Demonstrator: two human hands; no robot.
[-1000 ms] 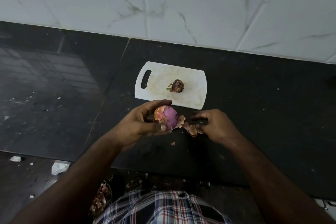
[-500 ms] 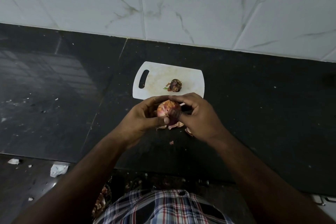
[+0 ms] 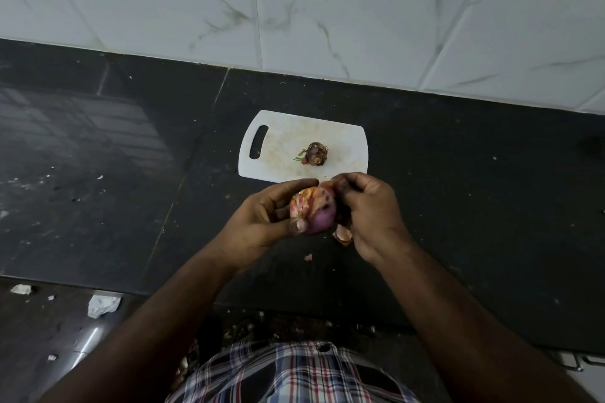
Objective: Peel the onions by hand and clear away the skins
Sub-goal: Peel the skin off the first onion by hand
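Hands meet at the centre of the frame, above the near part of the black polished stone counter (image 3: 458,193). The left hand (image 3: 262,222) grips a partly peeled purple onion (image 3: 314,211) with its fingers curled over the top and its thumb pressed against the lower left side. Papery orange-pink skin covers the upper left of this onion; bare purple flesh shows at the lower right. The right hand (image 3: 366,206) sits against the right side of the onion, with its fingertips pinching a flap of skin at the top right of the bulb.

A loose curl of pale brown onion skin (image 3: 343,235) shows just below the onion, beside the right palm; whether it lies on the counter or hangs from the hand cannot be told. A small skin fragment (image 3: 308,257) lies on the counter below the hands.

A white plastic cutting board with a slot handle at its left end (image 3: 281,141) lies on the counter just above the hands in the frame. A second, small dark unpeeled onion (image 3: 316,154) rests near the middle of the board.

White marble-patterned wall tiles (image 3: 360,10) fill the top of the frame. A plaid shirt (image 3: 294,373) appears at the bottom centre. A crumpled white scrap (image 3: 102,305) lies on the floor at the lower left.
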